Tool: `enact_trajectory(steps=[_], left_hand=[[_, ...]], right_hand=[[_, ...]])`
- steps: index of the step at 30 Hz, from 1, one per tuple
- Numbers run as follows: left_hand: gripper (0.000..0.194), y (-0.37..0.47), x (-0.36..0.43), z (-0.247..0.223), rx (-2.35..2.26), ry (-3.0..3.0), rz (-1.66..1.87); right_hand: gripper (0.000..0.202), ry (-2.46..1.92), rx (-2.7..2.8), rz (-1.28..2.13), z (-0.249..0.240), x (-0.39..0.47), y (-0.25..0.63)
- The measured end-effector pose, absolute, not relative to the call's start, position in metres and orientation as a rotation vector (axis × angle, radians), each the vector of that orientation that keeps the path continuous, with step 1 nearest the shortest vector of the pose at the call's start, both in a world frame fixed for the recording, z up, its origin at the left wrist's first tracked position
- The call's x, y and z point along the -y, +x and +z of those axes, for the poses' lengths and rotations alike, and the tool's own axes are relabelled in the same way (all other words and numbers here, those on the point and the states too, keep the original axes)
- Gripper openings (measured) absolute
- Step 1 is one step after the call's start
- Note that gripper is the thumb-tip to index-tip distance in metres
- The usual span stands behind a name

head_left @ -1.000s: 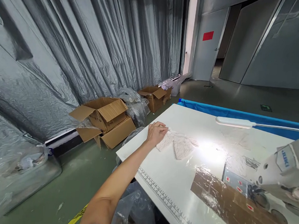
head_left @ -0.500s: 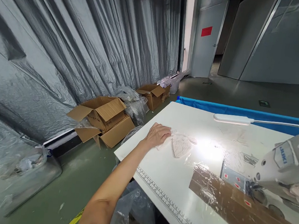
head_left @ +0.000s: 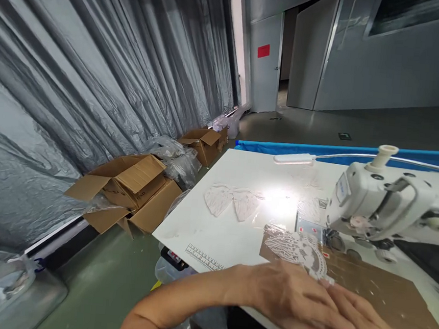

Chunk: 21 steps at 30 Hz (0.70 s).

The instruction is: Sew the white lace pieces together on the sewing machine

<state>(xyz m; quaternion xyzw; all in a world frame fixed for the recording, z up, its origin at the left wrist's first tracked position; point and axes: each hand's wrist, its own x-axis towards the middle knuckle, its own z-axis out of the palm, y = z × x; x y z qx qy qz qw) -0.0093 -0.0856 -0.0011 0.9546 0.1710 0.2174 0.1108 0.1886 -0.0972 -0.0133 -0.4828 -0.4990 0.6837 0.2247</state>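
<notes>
My left hand point(head_left: 303, 301) reaches across the table's front edge, fingers stretched out and slightly apart, overlapping my right hand. My right hand point(head_left: 367, 318) comes in from the lower right. Its fingertips, partly covered by my left hand, meet the edge of a white lace piece point(head_left: 296, 248) and seem to pinch it. That lace lies over a brown board point(head_left: 374, 280) in front of the white sewing machine point(head_left: 358, 197). Farther left, a pale two-lobed lace piece point(head_left: 233, 200) rests flat on the white table point(head_left: 187, 223), apart from both hands.
A white lamp point(head_left: 294, 159) lights the table's far part. A printed ruler point(head_left: 203, 258) runs along the front edge. Blue sheeting point(head_left: 259, 146) borders the back. On the floor at left stand open cardboard boxes point(head_left: 125, 182) and plastic bags point(head_left: 177, 158), beside a grey curtain point(head_left: 109, 62).
My left hand has left the pale two-lobed lace, now spread flat, and come right and nearer to my right hand. White lace now lies on the brown board. The view has turned right.
</notes>
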Motion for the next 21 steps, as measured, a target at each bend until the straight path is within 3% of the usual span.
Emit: enact_trajectory(steps=[5,11,15,18,21], left_hand=[[0.054,0.012,0.089,0.032,-0.551,2.540,0.607],[0.043,-0.003,0.075,0.039,-0.442,2.357,0.241],[0.034,-0.017,0.067,0.037,-0.582,2.211,0.248],[0.036,-0.025,0.054,0.034,-0.791,2.275,0.341],[0.042,-0.027,0.040,0.022,-1.121,2.463,0.419]], right_hand=[[0.042,-1.214,1.763,1.527,-0.006,0.103,0.192],[0.036,-1.245,1.868,1.685,-0.001,0.130,0.226],[0.041,-1.198,1.932,1.893,0.009,0.105,0.250],[0.038,-1.186,2.004,1.725,0.010,0.069,0.253],[0.042,-1.462,1.959,1.306,0.002,0.043,0.247]])
